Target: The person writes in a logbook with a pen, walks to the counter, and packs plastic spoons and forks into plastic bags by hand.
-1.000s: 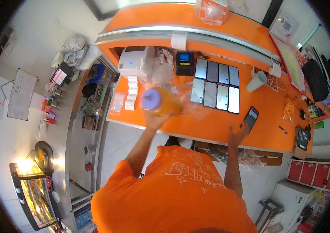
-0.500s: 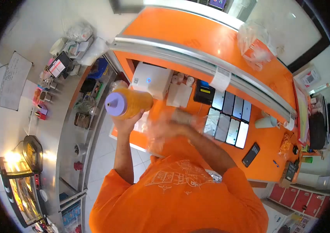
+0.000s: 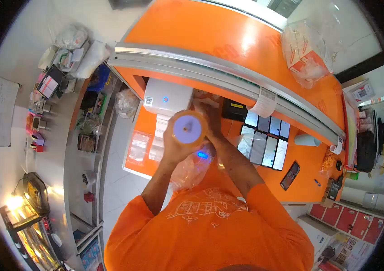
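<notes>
An orange bottle with a round lilac cap (image 3: 187, 129) is gripped in my left hand (image 3: 173, 148), its nozzle pointing up at the camera. Just right of the bottle is my right hand (image 3: 207, 118), reaching toward the orange counter beside the white printer (image 3: 168, 95); its fingers are largely hidden behind the bottle and in shadow. A clear plastic bag (image 3: 191, 170) hangs below the bottle against the counter edge, near a small blue light (image 3: 202, 154).
Several lit phones (image 3: 268, 151) lie in rows on the right, with a black device (image 3: 235, 110) beside them. A single phone (image 3: 290, 175) lies nearer. A steel shelf unit (image 3: 76, 149) stands left; a paper strip (image 3: 263, 102) hangs from the upper ledge.
The bottle in my left hand has moved right and down, its cap turning toward the camera. My right hand has moved up beside it. The view has shifted.
</notes>
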The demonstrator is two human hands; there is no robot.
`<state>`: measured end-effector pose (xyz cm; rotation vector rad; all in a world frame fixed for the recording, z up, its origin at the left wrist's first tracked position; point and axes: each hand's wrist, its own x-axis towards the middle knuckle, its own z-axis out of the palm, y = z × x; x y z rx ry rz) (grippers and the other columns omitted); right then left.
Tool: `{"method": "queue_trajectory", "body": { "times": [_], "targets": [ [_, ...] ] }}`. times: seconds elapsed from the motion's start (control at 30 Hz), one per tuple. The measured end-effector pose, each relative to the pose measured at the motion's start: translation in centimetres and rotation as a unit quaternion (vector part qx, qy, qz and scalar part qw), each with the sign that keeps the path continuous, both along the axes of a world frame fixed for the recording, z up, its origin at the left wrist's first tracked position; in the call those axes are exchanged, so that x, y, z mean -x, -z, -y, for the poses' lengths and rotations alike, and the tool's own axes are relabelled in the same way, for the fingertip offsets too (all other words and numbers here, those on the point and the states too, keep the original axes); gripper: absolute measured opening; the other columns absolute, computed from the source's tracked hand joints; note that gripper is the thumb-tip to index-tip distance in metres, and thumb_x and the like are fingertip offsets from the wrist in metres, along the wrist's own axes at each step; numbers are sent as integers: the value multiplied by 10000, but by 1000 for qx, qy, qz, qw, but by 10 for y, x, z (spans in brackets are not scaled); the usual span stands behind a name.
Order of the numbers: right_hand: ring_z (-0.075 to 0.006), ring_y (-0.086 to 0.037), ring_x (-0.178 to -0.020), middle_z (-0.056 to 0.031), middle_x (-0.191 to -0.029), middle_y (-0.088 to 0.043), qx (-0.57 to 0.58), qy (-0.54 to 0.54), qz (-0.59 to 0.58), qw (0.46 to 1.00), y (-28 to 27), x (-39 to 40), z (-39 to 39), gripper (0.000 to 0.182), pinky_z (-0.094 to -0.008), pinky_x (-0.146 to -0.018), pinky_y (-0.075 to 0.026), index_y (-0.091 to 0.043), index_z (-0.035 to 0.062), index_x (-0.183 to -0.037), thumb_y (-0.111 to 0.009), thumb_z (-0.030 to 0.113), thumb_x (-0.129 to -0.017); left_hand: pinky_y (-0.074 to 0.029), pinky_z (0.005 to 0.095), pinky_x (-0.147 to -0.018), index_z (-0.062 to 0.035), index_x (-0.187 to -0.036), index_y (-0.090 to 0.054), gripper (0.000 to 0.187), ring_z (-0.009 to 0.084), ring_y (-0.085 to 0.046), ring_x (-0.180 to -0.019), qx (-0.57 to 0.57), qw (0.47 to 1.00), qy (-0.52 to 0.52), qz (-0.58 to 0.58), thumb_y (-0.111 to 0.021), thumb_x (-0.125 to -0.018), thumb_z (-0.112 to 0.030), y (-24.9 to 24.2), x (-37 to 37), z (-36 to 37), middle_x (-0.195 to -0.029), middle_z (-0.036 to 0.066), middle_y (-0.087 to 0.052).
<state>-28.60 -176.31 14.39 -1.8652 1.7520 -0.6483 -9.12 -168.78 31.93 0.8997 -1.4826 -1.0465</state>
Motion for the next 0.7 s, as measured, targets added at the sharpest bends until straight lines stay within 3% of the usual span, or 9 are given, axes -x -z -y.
{"method": "queue_trajectory", "body": {
  "times": [0.13,0.23,0.4,0.43,0.47,0.53,0.57,0.67,0.7],
  "targets": [
    [-335,-539,-1182,-214,-1279,-532,139,133,73,979,-31,42,-28,542,-405,-1003,-429,-442,8,-1350,-611,105,-844,-443,365,-992,-10,-1319,-433,876,257,-537,-1176,-20,999,-30,5,-913,-604,-167,23,38,5,-1269,141,-541],
    [-288,-555,-1149,-160,-1224,-553,110,233,251,933,-31,85,-47,553,-393,-997,-430,-400,28,-1344,-598,-34,-831,-430,369,-1006,-5,-1320,-426,861,279,-517,-1194,-71,996,-57,2,-898,-609,-121,43,68,21,-1296,155,-513],
    [-261,-541,-1168,-151,-1217,-566,163,187,273,929,-45,91,-42,473,-394,-991,-433,-480,-22,-1279,-665,73,-854,-416,399,-1028,21,-1373,-373,889,303,-490,-1231,80,966,-220,112,-866,-639,-78,82,114,59,-1346,183,-472],
    [-269,-560,-1113,-144,-1190,-583,237,222,199,925,-56,79,-29,445,-426,-943,-457,-539,-17,-1217,-704,160,-844,-412,406,-1033,26,-1389,-355,904,310,-484,-1237,143,948,-247,141,-859,-646,-71,101,121,69,-1356,189,-463],
    [-327,-575,-1054,-164,-1170,-591,223,235,142,935,-69,73,-25,464,-465,-910,-461,-563,2,-1192,-726,231,-823,-392,429,-1051,27,-1412,-322,919,325,-467,-1256,44,982,-160,-92,-849,-668,-82,135,123,85,-1380,199,-442],
    [-404,-495,-1155,-220,-1189,-564,338,232,-45,911,-120,55,-20,338,-510,-981,-389,-602,35,-1112,-624,116,-785,-356,469,-1081,29,-1443,-272,940,368,-432,-1287,45,979,-168,-104,-835,-705,-118,137,144,88,-1416,225,-405],
    [-402,-482,-1178,-223,-1193,-552,306,223,-26,925,-123,53,-16,360,-504,-1017,-376,-585,39,-1106,-593,110,-753,-339,485,-1093,28,-1451,-255,947,397,-414,-1300,190,938,-272,98,-833,-720,-142,115,141,66,-1429,242,-389],
    [-395,-461,-1240,-232,-1209,-545,230,132,-103,959,-141,64,-8,523,-510,-1129,-291,-526,12,-1222,-626,236,-759,-305,533,-1101,25,-1453,-252,941,444,-367,-1324,231,889,-321,228,-818,-759,-265,116,135,42,-1438,281,-358],
    [-399,-454,-1259,-233,-1216,-555,323,127,-112,931,-130,65,0,565,-507,-1137,-276,-513,27,-1255,-645,297,-777,-297,547,-1100,21,-1453,-254,944,451,-350,-1331,253,882,-319,237,-812,-768,-310,103,128,33,-1440,287,-349]
  ]
}}
